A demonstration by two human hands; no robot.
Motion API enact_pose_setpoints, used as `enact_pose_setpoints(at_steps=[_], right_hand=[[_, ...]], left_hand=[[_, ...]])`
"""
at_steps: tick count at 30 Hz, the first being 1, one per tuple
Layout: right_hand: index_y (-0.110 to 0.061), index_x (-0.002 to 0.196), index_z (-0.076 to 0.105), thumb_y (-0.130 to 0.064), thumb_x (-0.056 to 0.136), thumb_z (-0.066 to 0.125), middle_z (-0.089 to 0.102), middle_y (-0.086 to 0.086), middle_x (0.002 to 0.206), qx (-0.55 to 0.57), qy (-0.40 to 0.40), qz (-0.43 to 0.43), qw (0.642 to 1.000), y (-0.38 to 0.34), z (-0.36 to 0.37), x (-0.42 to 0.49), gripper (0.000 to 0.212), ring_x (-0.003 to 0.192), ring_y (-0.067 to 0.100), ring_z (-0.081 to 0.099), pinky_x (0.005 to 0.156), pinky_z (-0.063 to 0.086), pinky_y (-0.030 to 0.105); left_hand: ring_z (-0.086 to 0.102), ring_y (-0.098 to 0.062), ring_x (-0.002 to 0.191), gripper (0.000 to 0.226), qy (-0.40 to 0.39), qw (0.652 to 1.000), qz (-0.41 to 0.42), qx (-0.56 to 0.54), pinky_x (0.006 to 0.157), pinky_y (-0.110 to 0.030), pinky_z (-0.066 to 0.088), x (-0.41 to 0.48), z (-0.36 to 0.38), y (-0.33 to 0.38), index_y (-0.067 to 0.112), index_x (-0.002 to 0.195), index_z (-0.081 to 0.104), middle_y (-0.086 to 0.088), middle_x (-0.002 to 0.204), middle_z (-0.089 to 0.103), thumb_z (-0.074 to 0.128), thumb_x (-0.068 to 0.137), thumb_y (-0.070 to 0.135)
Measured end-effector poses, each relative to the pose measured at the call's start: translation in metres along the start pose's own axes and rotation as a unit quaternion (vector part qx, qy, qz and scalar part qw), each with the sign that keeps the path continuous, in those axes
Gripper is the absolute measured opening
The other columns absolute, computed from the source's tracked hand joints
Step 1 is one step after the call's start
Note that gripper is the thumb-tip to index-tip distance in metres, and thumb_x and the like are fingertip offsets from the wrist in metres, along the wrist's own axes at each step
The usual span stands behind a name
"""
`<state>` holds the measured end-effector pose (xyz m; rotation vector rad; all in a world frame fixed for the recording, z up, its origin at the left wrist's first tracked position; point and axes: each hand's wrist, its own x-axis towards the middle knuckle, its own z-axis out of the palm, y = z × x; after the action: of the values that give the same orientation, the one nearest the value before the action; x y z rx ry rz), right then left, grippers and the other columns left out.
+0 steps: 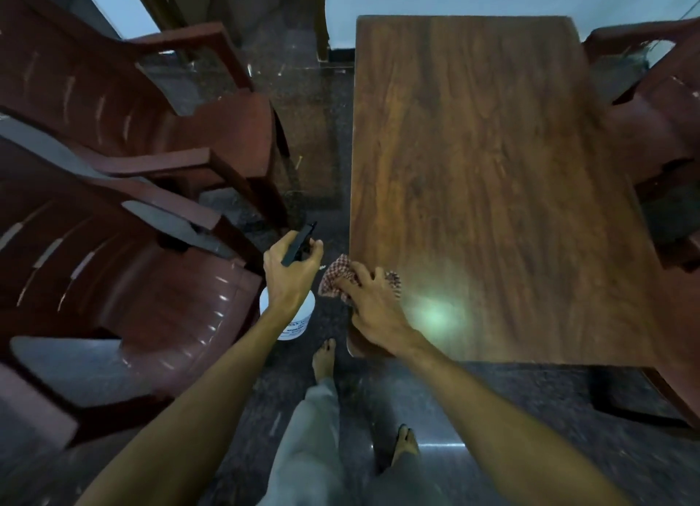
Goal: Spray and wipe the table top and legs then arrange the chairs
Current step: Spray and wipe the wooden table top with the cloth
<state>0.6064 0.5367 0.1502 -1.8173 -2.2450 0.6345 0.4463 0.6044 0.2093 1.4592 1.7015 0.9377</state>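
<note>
Along the near left edge of the table top (492,183), in the head camera's view, the right hand (375,305) is pressing a red-and-white checked cloth (337,274) against the wood. Its fingers are curling over the bunched fabric, and part of the cloth is hanging past the table's left edge. Just beside it, off the table and above the dark speckled floor (310,126), the left hand (289,274) is gripping a spray bottle (293,316) by the neck, with its fingers wrapping closely round it. The bottle's black trigger head is pointing away from the person, and its white body is hanging below the fist, between the table and the near chair (132,278). That reddish-brown plastic armchair is standing to the left, and a far chair (151,126) of the same kind is standing just behind it; both are apart from the table. A third chair (651,126) is sitting close against the table's right side, partly cut off by the frame. A pale patch of light (435,312) is glowing on the wood grain just right of the wiping hand. Below the arms, two bare feet (324,358) and pale trousers (310,430) are showing on the floor at the table's near end.
</note>
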Motion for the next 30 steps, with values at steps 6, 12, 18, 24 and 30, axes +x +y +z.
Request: enact_pose_setpoints(at_steps=[6, 12, 18, 24, 30], right_hand=[[-0.028, 0.133, 0.054, -0.009, 0.072, 0.066, 0.037, 0.009, 0.144, 0.011, 0.023, 0.057, 0.998, 0.011, -0.003, -0.065, 0.065, 0.103, 0.032, 0.041, 0.085, 0.045, 0.044], [-0.029, 0.129, 0.056, -0.004, 0.071, 0.065, 0.040, 0.006, 0.143, -0.008, 0.028, 0.042, 0.999, 0.031, -0.001, -0.118, 0.064, 0.100, 0.029, 0.041, 0.084, 0.047, 0.044], [-0.028, 0.136, 0.052, -0.002, 0.074, 0.067, 0.036, 0.008, 0.147, -0.023, 0.014, 0.002, 1.000, 0.010, 0.015, -0.148, 0.069, 0.108, 0.034, 0.040, 0.087, 0.047, 0.045], [-0.033, 0.135, 0.054, -0.005, 0.065, 0.061, 0.044, 0.006, 0.137, -0.044, 0.104, 0.182, 0.977, 0.105, -0.020, -0.207, 0.076, 0.101, 0.031, 0.043, 0.081, 0.045, 0.040], [-0.015, 0.133, 0.060, -0.002, 0.077, 0.061, 0.043, 0.025, 0.133, -0.047, 0.175, 0.400, 0.898, 0.246, -0.065, -0.277, 0.057, 0.107, 0.047, 0.043, 0.094, 0.033, 0.048]], left_hand=[[0.049, -0.005, 0.048, 0.039, 0.040, 0.999, 0.000, -0.006, 0.051, -0.013, 0.035, -0.112, 0.007, 0.008, 0.025, 0.062, 0.051, 0.010, 0.051, 0.050, 0.072, 0.091, 0.011], [0.049, -0.006, 0.052, 0.025, 0.055, 0.998, -0.026, -0.006, 0.052, -0.016, 0.037, -0.174, 0.004, 0.007, 0.009, 0.068, 0.061, 0.004, 0.056, 0.056, 0.073, 0.090, 0.013], [0.050, -0.005, 0.051, 0.029, 0.047, 0.999, -0.017, 0.009, 0.051, -0.012, 0.035, -0.205, 0.010, 0.005, 0.015, 0.067, 0.059, 0.005, 0.055, 0.053, 0.072, 0.092, 0.012], [0.049, -0.006, 0.052, 0.028, 0.042, 0.999, -0.009, -0.022, 0.053, -0.014, 0.036, -0.228, 0.021, 0.005, 0.007, 0.067, 0.059, -0.003, 0.056, 0.055, 0.072, 0.091, 0.009], [0.049, -0.011, 0.053, 0.024, 0.014, 0.999, -0.017, -0.042, 0.053, -0.023, 0.039, -0.256, 0.039, 0.000, 0.008, 0.071, 0.062, -0.012, 0.060, 0.058, 0.073, 0.092, 0.013]])
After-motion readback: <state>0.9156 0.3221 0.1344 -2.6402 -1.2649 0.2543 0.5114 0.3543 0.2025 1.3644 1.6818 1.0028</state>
